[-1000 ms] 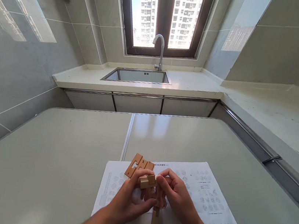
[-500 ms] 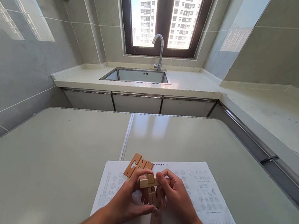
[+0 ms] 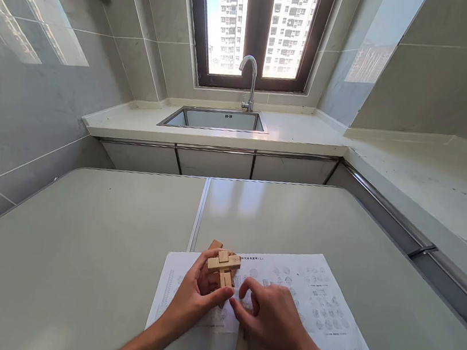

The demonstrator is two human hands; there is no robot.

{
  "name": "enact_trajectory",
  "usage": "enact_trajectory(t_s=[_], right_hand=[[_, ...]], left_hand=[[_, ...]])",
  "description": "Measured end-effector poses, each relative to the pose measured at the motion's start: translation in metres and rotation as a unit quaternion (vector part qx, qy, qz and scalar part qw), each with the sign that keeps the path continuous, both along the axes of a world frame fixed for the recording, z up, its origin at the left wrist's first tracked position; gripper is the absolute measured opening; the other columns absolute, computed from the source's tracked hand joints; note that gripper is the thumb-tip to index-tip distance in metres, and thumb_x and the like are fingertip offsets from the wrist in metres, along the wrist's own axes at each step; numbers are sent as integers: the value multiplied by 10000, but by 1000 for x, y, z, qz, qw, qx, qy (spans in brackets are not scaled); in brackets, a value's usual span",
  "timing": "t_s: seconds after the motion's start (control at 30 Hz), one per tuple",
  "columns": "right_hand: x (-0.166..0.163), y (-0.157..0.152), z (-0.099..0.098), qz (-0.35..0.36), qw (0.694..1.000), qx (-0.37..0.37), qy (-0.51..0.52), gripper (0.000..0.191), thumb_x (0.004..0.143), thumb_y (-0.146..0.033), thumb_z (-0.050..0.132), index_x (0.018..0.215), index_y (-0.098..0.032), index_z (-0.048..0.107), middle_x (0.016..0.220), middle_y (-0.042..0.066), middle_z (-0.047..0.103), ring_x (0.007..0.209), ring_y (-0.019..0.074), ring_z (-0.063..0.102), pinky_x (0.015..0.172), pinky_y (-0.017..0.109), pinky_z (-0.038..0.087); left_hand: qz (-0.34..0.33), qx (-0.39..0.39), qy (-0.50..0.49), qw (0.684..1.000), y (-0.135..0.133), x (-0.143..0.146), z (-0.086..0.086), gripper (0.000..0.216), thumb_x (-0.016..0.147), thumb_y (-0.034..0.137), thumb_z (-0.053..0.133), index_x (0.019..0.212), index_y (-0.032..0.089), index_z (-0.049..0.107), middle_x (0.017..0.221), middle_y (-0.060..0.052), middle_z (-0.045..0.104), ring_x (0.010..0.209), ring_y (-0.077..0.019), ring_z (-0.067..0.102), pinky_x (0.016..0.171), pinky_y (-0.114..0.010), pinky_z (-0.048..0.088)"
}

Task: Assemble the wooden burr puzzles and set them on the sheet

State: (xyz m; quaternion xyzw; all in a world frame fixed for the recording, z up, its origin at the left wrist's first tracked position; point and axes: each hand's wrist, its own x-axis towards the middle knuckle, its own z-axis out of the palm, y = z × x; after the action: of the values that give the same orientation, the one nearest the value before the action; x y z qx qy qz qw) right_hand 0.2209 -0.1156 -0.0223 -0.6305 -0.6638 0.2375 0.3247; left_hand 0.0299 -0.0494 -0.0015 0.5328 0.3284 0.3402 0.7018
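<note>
My left hand (image 3: 194, 294) grips a partly joined wooden interlocking puzzle (image 3: 224, 263), its notched bars crossing one another. The thumb presses from below and the fingers wrap behind. Just to the right, my right hand (image 3: 272, 314) has its thumb and bent index finger apart, with nothing visible between them. Its thumb tip is close to my left thumb. A loose wooden bar (image 3: 242, 345) lies on the printed sheet (image 3: 300, 283), partly hidden under my right hand. Behind the held puzzle, other wooden pieces (image 3: 215, 244) show only an edge.
The sheet, covered in small diagrams, rests on a pale table (image 3: 121, 229) with a seam down its middle. Beyond the table runs a white counter (image 3: 300, 129) with a sink (image 3: 222, 129) and a tap (image 3: 252, 85) beneath a window. Tiled walls stand on both sides.
My right hand has let go of the puzzle and moved slightly down and right, its fingers parting. My left hand has brought the puzzle up and left, over the pieces behind.
</note>
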Motion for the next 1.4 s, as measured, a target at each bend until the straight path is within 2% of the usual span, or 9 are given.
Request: enact_trajectory(t_s=[0.13,0.3,0.37,0.5,0.63,0.8,0.97,1.13,1.4], right_hand=[[-1,-4,5,56,997,-22,-45,123,886,-370,678,871,-248,667,523,-42,638,484,152,526,625,277,336],[-2,-3,9,56,998,-40,-11,71,846,-236,632,901,-245,676,544,-71,582,503,127,492,630,266,351],[-3,-1,11,44,997,-46,42,76,899,-280,614,892,-240,679,547,-73,536,511,123,464,626,266,357],[-1,3,16,10,983,-59,174,317,1006,-462,549,843,-221,676,571,-58,451,543,130,386,573,269,321],[3,5,17,-36,949,-60,307,410,972,-604,617,863,-209,614,640,-54,445,588,126,379,558,265,301],[6,7,14,-37,905,-81,417,471,936,-640,674,820,-202,546,662,-60,430,580,97,347,527,245,272],[6,7,16,-36,886,-96,452,491,909,-654,705,806,-203,542,593,-80,431,491,71,318,467,235,240],[9,5,23,-53,885,-98,452,481,912,-651,707,835,-193,581,604,-64,495,478,64,352,472,228,277],[9,7,24,-75,875,-107,466,504,902,-660,711,783,-199,546,647,-44,576,460,57,416,465,218,317]], left_hand=[[2,-6,15,1000,-1,1,5,663,832,381,874,1361,230,504,1081,-82,717,958,-209,693,766,-270,538],[-3,-11,19,1000,-1,1,6,678,828,390,875,1369,235,497,1073,-84,729,996,-233,700,760,-272,532],[0,-11,20,1000,-1,1,5,666,829,387,875,1361,242,503,1108,-85,725,983,-222,699,774,-276,535],[-2,-8,20,1000,0,0,2,660,843,375,866,1370,253,488,1042,-54,704,882,-183,678,693,-248,513],[-8,-1,19,1000,-1,2,3,655,850,402,856,1363,217,494,917,-30,666,828,-175,647,646,-239,489],[-14,3,12,1000,-2,4,5,659,867,427,837,1376,192,491,1105,-94,674,772,-132,603,629,-244,477],[-14,8,22,1000,-1,2,2,661,878,429,827,1393,195,485,1223,-126,665,762,-118,597,637,-247,480],[-11,7,36,999,-1,1,4,634,896,446,806,1397,201,504,1203,-130,690,911,-189,661,700,-261,504],[-17,24,39,999,-1,0,2,647,910,424,794,1437,222,478,1380,-165,647,1197,-296,665,892,-337,553]])
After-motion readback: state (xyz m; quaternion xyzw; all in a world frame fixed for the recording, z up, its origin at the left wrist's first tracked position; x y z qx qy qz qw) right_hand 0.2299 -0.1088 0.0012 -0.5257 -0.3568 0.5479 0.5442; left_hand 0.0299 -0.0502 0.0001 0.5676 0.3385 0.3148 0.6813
